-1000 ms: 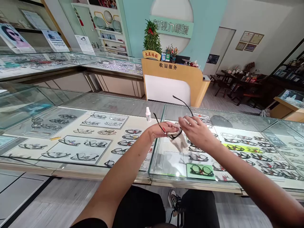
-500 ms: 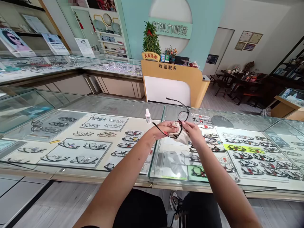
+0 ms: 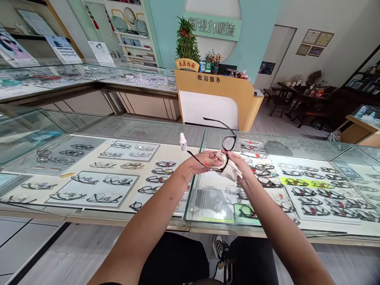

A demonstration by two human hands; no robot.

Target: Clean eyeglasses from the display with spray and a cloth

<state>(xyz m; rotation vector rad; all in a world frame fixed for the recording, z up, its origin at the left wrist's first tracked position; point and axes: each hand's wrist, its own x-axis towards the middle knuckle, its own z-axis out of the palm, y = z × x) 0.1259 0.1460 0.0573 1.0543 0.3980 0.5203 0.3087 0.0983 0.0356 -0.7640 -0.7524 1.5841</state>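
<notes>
Above the glass counter, both my hands are closed around one pair of black-framed eyeglasses [image 3: 229,143]. A cream cleaning cloth [image 3: 230,171] is wrapped over the nearer lens, pinched by my left hand [image 3: 206,161]. My right hand [image 3: 240,163] grips the frame near the bridge, with the cloth hanging below its fingers. Both temples are unfolded and point left; the far lens is uncovered. A small white bottle [image 3: 183,142] stands on the glass just left of the eyeglasses.
The glass display counter [image 3: 196,198] spans the view in front of me, with many eyeglass frames [image 3: 108,198] inside on trays. A round dark plate [image 3: 278,148] sits toward the right. Beyond stands a wooden cashier desk [image 3: 213,81] with a potted plant [image 3: 187,45].
The cloth now spreads further right beneath my right hand. The eyeglasses stay in both hands, with only a slight shift; the view has tilted a little downward.
</notes>
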